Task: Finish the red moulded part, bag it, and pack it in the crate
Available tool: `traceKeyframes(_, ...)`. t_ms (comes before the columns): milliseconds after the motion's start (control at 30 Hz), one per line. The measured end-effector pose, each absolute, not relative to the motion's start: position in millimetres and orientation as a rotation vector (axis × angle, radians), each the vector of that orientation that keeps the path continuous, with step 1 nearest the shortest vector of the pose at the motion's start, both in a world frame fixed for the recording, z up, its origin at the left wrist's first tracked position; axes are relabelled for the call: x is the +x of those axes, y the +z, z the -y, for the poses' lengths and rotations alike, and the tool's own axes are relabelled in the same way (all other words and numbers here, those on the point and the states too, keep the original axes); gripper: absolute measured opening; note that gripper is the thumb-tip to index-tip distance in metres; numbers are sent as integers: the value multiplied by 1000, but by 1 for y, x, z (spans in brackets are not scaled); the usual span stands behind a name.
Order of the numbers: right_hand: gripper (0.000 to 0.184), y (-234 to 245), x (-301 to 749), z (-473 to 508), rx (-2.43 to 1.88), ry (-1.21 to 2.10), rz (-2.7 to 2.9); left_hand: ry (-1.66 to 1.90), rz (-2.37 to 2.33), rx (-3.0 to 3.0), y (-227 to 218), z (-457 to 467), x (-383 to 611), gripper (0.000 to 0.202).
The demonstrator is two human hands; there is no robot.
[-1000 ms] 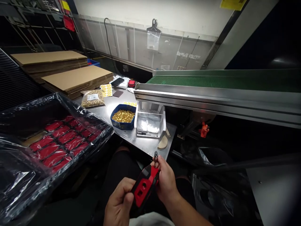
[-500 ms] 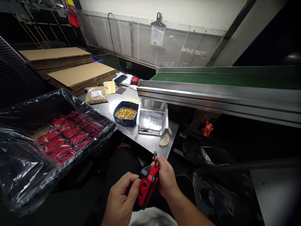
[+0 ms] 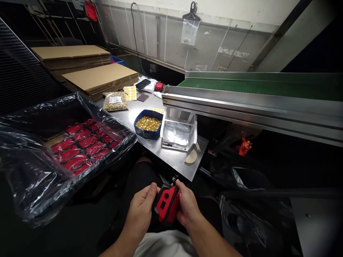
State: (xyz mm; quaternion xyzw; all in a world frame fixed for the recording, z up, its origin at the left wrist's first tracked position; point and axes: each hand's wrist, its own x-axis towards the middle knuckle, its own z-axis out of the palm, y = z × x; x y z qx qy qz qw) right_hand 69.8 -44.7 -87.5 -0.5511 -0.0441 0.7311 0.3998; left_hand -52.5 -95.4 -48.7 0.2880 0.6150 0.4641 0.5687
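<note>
Above my lap I hold a small red-and-black device [image 3: 167,205] with a round hole and a squarish opening in its red face; its exact kind I cannot make out. A metal clip [image 3: 174,181] sticks up from its top end. My left hand [image 3: 142,207] grips the device's left side, thumb up along the edge. Around the right side and near the clip, my right hand [image 3: 187,205] is closed. The fingertips behind the device are hidden. Beyond my hands is the metal table's corner, with a beige curved piece [image 3: 191,157] lying on it.
A crate lined with clear plastic [image 3: 118,148] holds rows of red items [image 3: 83,142] at left. On the table [image 3: 174,160] stand a blue bin of gold pieces [image 3: 147,134] and a white tray [image 3: 179,134] of clear bags. Cardboard stacks [image 3: 102,78] and a green conveyor [image 3: 227,85] lie behind.
The device has turned so that its red face with the openings shows more fully. My left thumb has shifted upward along its edge. The whole view has swung slightly left.
</note>
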Motion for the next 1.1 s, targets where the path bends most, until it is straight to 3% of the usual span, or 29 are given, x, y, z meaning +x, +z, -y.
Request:
traceKeyframes(133,26,-88,72,42,-1377,1809,170,1041,-1457,797,-44,94,-55,43)
traceKeyframes(367,25,-95,70,45,-1383,1816,193,1021,-1434,645,-57,89,-58,55)
traceKeyframes(667,26,-98,68,46,-1480,1949,98,1044,-1309,528,-57,91,-54,51)
traceKeyframes(1100,33,-85,81,39,-1374,1570,716,1028,-1521,838,-49,99,-53,50)
